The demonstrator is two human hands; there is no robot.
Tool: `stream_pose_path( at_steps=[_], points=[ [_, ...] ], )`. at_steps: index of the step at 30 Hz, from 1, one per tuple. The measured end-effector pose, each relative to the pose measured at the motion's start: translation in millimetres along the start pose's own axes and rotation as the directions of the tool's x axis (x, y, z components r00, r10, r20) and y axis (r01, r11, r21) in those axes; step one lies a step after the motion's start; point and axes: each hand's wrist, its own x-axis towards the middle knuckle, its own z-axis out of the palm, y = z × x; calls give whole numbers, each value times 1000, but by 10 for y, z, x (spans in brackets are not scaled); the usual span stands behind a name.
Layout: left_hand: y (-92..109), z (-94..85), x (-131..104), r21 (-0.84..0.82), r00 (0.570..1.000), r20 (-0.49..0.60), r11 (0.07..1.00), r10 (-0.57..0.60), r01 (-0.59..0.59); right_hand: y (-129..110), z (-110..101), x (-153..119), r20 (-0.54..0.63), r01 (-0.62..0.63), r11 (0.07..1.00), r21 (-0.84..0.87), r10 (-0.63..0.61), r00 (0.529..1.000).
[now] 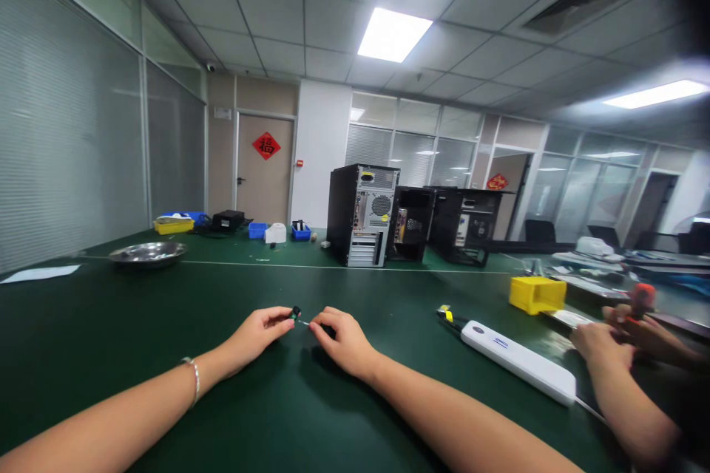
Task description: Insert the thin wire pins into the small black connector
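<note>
Just above the green tabletop, my left hand (256, 334) pinches a small black-and-green piece (296, 312) between thumb and fingers; its exact kind is too small to make out. My right hand (345, 344) faces it from the right, fingers closed around a thin metal-tipped tool (302, 323). The tip points left toward the small piece, and whether they touch I cannot tell. Most of the tool is hidden inside my right hand. A bracelet circles my left wrist.
A white power strip (518, 362) lies to the right, near a yellow bin (537, 294). At far right, a co-worker's hands (607, 340) hold a red-handled tool (643, 297). Computer cases (363, 218) stand behind, and a metal bowl (147, 254) sits at left.
</note>
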Motion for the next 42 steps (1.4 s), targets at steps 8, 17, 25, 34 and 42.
stream_pose_path(
  at_steps=[8, 17, 25, 34, 42],
  points=[
    [29, -15, -28, 197, 998, 6, 978, 69, -69, -3, -2, 3, -7, -15, 1000, -26, 15, 1000],
    [17, -23, -23, 323, 992, 64, 939, 104, -119, 3, 4, 7, 0, -22, 999, -33, 22, 1000],
    [-9, -16, -24, 225, 990, 95, 967, 102, -122, -29, -25, -5, 41, 28, 1000, -4, -27, 999],
    [-58, -20, 1, -30, 987, 161, 1000, 7, -3, 6, -19, -9, 65, 87, 996, 32, -89, 994],
    [-61, -68, -1, -74, 976, 219, 997, 2, 15, -12, -32, -7, 87, 94, 994, 56, -99, 991]
  ],
)
